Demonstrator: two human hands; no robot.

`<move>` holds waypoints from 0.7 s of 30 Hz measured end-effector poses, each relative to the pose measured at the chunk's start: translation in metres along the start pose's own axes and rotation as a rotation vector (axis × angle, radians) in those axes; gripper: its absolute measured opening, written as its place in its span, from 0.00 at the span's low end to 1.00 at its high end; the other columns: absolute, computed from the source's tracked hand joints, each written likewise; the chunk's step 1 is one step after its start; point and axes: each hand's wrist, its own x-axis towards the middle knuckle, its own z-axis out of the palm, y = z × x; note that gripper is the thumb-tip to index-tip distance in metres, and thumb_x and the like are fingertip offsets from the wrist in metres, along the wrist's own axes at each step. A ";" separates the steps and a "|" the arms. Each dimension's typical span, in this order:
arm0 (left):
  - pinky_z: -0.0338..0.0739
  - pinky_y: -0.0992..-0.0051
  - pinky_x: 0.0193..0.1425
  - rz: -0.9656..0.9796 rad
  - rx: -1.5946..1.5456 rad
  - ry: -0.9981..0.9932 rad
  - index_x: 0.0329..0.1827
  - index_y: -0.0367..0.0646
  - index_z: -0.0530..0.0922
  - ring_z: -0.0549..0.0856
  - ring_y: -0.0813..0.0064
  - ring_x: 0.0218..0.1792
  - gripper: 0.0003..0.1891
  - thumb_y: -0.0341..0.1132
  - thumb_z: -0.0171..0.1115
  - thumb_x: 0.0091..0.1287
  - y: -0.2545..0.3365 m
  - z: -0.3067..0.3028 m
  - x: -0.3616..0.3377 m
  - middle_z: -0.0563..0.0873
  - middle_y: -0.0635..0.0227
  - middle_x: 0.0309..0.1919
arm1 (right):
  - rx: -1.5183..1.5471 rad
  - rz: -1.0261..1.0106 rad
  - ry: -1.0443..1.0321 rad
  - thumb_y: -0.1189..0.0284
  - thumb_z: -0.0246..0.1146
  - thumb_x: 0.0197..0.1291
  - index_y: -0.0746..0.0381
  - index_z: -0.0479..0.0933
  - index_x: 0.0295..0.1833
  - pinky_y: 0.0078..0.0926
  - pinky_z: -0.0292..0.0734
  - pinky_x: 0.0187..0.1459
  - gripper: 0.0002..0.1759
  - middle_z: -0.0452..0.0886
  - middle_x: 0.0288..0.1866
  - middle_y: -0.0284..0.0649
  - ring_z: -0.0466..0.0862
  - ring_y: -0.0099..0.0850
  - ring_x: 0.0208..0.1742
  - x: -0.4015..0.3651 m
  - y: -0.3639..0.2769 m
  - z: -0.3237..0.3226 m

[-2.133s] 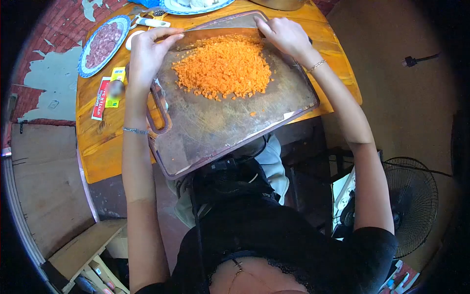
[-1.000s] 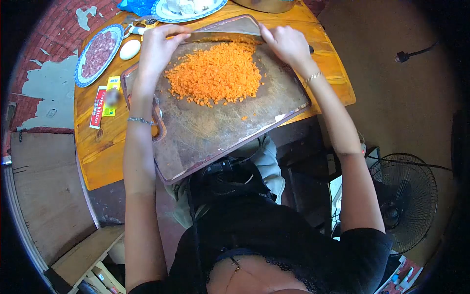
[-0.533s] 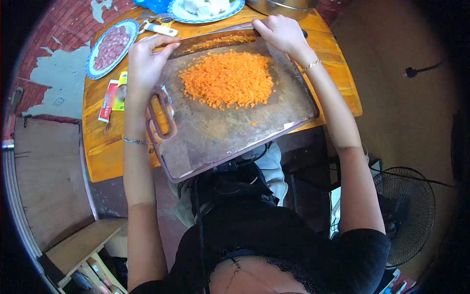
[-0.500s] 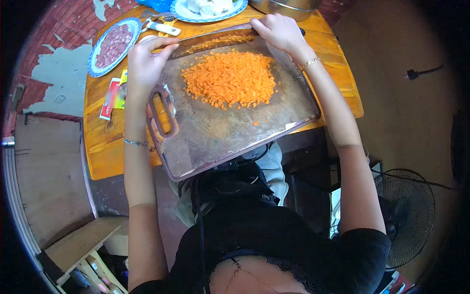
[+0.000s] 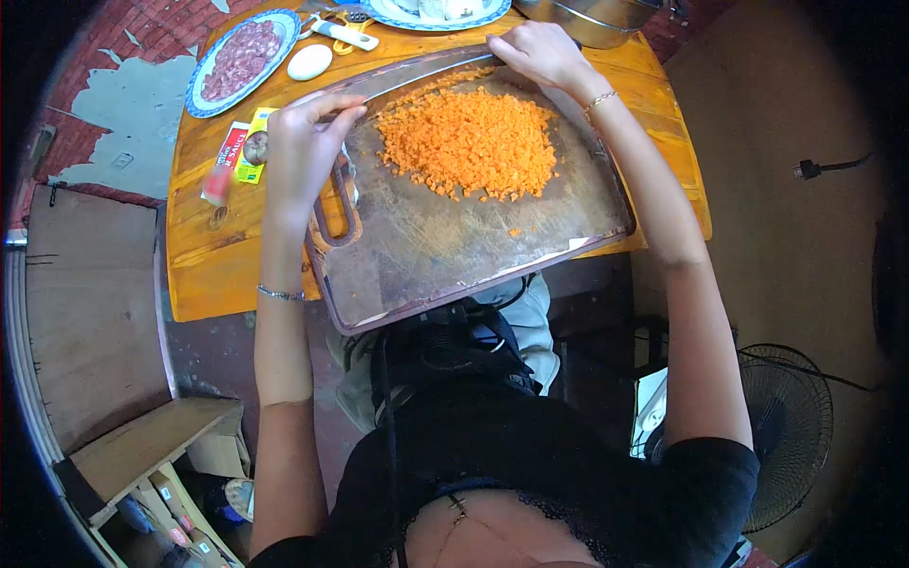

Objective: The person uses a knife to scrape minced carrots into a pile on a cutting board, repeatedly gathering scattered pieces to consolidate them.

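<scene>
A heap of finely chopped carrot [image 5: 469,142] lies on the worn cutting board [image 5: 445,241], with a few loose bits nearer me. Along the heap's far side, a knife [image 5: 426,74] stretches between my hands. My right hand [image 5: 542,55] is closed at its handle end, and the fingers cover most of the handle. At the blade's other end, my left hand [image 5: 308,137] pinches the tip between thumb and fingers. Carrot bits lie close against the blade. The board's near edge overhangs the wooden table [image 5: 213,275] toward my lap.
Beyond my left hand are a plate of minced meat [image 5: 244,59], a white egg [image 5: 310,62], a peeler [image 5: 346,35] and sauce packets [image 5: 241,151]. A plate with white pieces [image 5: 436,21] and a metal pot [image 5: 597,24] stand at the back. A fan [image 5: 786,435] is at right.
The blade has tipped from showing its broad face to a thin line, nearer the carrot heap. The view has shifted, bringing the egg out from behind my left hand.
</scene>
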 end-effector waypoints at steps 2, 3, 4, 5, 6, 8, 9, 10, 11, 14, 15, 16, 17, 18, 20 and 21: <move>0.81 0.80 0.32 -0.082 -0.026 -0.003 0.38 0.35 0.85 0.86 0.78 0.28 0.07 0.26 0.68 0.57 -0.001 0.000 0.000 0.88 0.61 0.33 | -0.034 -0.032 0.010 0.53 0.42 0.67 0.62 0.79 0.31 0.46 0.74 0.40 0.29 0.80 0.28 0.54 0.80 0.52 0.34 0.002 -0.004 -0.015; 0.80 0.80 0.31 -0.111 -0.049 0.012 0.39 0.36 0.86 0.86 0.78 0.27 0.07 0.26 0.68 0.57 -0.004 0.001 0.000 0.88 0.62 0.33 | -0.055 -0.062 0.151 0.52 0.41 0.67 0.63 0.78 0.30 0.46 0.74 0.40 0.29 0.79 0.28 0.54 0.80 0.52 0.34 0.010 0.015 0.006; 0.80 0.81 0.31 -0.140 -0.071 0.026 0.39 0.36 0.86 0.86 0.79 0.27 0.08 0.26 0.68 0.57 -0.007 0.002 -0.001 0.89 0.62 0.34 | -0.065 -0.049 0.126 0.53 0.44 0.66 0.63 0.78 0.27 0.45 0.74 0.36 0.29 0.79 0.26 0.53 0.80 0.51 0.31 0.010 0.012 -0.002; 0.79 0.82 0.33 -0.121 -0.076 0.032 0.40 0.36 0.86 0.85 0.81 0.28 0.08 0.27 0.68 0.58 -0.012 0.002 -0.001 0.89 0.63 0.33 | -0.074 -0.038 0.100 0.53 0.47 0.65 0.64 0.78 0.23 0.44 0.75 0.32 0.29 0.79 0.23 0.52 0.80 0.50 0.27 0.010 0.002 -0.020; 0.78 0.82 0.34 -0.104 -0.081 0.039 0.41 0.36 0.86 0.84 0.83 0.29 0.08 0.27 0.68 0.58 -0.017 0.001 0.000 0.89 0.65 0.33 | -0.082 -0.027 0.072 0.53 0.50 0.64 0.64 0.78 0.19 0.42 0.75 0.29 0.30 0.79 0.21 0.51 0.80 0.48 0.24 0.010 -0.008 -0.035; 0.77 0.83 0.36 -0.120 -0.090 0.031 0.42 0.37 0.86 0.84 0.85 0.31 0.09 0.28 0.68 0.59 -0.014 0.000 0.000 0.89 0.66 0.33 | -0.026 0.028 -0.028 0.55 0.47 0.64 0.64 0.76 0.21 0.44 0.74 0.31 0.28 0.79 0.23 0.52 0.79 0.50 0.26 0.004 -0.017 -0.037; 0.77 0.84 0.36 -0.146 -0.094 0.014 0.42 0.37 0.86 0.83 0.85 0.31 0.09 0.28 0.68 0.59 -0.009 -0.002 0.003 0.89 0.66 0.33 | 0.017 0.018 -0.054 0.54 0.45 0.66 0.65 0.76 0.24 0.46 0.74 0.33 0.28 0.79 0.24 0.53 0.79 0.51 0.28 0.000 -0.012 -0.023; 0.77 0.84 0.36 -0.167 -0.099 -0.002 0.42 0.37 0.86 0.83 0.86 0.31 0.09 0.28 0.68 0.59 -0.004 -0.002 0.006 0.89 0.66 0.34 | 0.056 0.009 -0.076 0.54 0.42 0.67 0.65 0.75 0.27 0.47 0.74 0.35 0.29 0.79 0.26 0.54 0.79 0.52 0.31 -0.004 -0.010 -0.016; 0.77 0.84 0.35 -0.085 0.019 -0.012 0.42 0.37 0.86 0.83 0.86 0.31 0.08 0.28 0.68 0.59 -0.004 -0.001 0.009 0.89 0.67 0.34 | 0.092 -0.005 -0.094 0.54 0.40 0.68 0.66 0.75 0.29 0.48 0.74 0.37 0.29 0.79 0.28 0.55 0.80 0.53 0.33 -0.004 -0.006 -0.013; 0.76 0.84 0.34 -0.127 -0.080 -0.032 0.41 0.38 0.86 0.82 0.86 0.30 0.08 0.28 0.67 0.60 -0.004 0.002 0.002 0.89 0.67 0.34 | -0.062 0.059 -0.086 0.54 0.40 0.68 0.66 0.74 0.29 0.48 0.74 0.37 0.29 0.78 0.27 0.55 0.79 0.53 0.32 -0.005 -0.005 -0.022; 0.77 0.83 0.36 -0.144 -0.067 -0.043 0.41 0.37 0.86 0.84 0.84 0.31 0.08 0.29 0.67 0.61 0.000 0.001 0.001 0.89 0.66 0.35 | -0.016 -0.010 -0.005 0.54 0.41 0.68 0.65 0.75 0.28 0.48 0.74 0.37 0.29 0.78 0.26 0.55 0.79 0.53 0.31 -0.014 0.001 0.003; 0.77 0.83 0.37 -0.126 -0.033 -0.052 0.41 0.37 0.86 0.84 0.83 0.31 0.08 0.29 0.67 0.60 0.001 0.001 0.003 0.89 0.66 0.35 | 0.006 -0.027 0.022 0.54 0.41 0.69 0.65 0.76 0.30 0.49 0.74 0.38 0.29 0.79 0.27 0.56 0.79 0.54 0.31 -0.018 -0.005 0.000; 0.78 0.83 0.37 -0.112 0.000 -0.051 0.41 0.37 0.86 0.84 0.83 0.31 0.08 0.29 0.67 0.60 0.002 0.002 0.005 0.89 0.65 0.36 | -0.006 0.009 -0.036 0.53 0.41 0.68 0.66 0.76 0.29 0.49 0.74 0.39 0.30 0.79 0.27 0.56 0.79 0.54 0.31 -0.017 -0.006 -0.010; 0.78 0.83 0.38 -0.106 0.035 -0.052 0.41 0.37 0.86 0.85 0.82 0.32 0.08 0.29 0.67 0.60 0.003 0.002 0.004 0.89 0.65 0.36 | -0.012 0.043 -0.100 0.53 0.41 0.68 0.66 0.76 0.29 0.50 0.74 0.39 0.30 0.79 0.27 0.56 0.79 0.54 0.32 -0.017 -0.010 -0.019; 0.78 0.82 0.40 -0.103 -0.021 -0.036 0.42 0.36 0.86 0.85 0.82 0.33 0.09 0.29 0.67 0.60 0.005 0.001 0.006 0.89 0.65 0.37 | 0.064 0.056 0.043 0.52 0.41 0.68 0.67 0.76 0.28 0.49 0.74 0.39 0.31 0.79 0.26 0.56 0.80 0.54 0.32 -0.022 -0.003 0.006; 0.78 0.82 0.41 -0.096 -0.050 -0.034 0.42 0.36 0.85 0.85 0.82 0.34 0.09 0.30 0.67 0.60 0.007 0.002 0.008 0.89 0.64 0.37 | 0.102 0.070 0.117 0.52 0.41 0.68 0.67 0.76 0.27 0.49 0.74 0.39 0.32 0.79 0.26 0.56 0.80 0.54 0.32 -0.026 0.003 0.017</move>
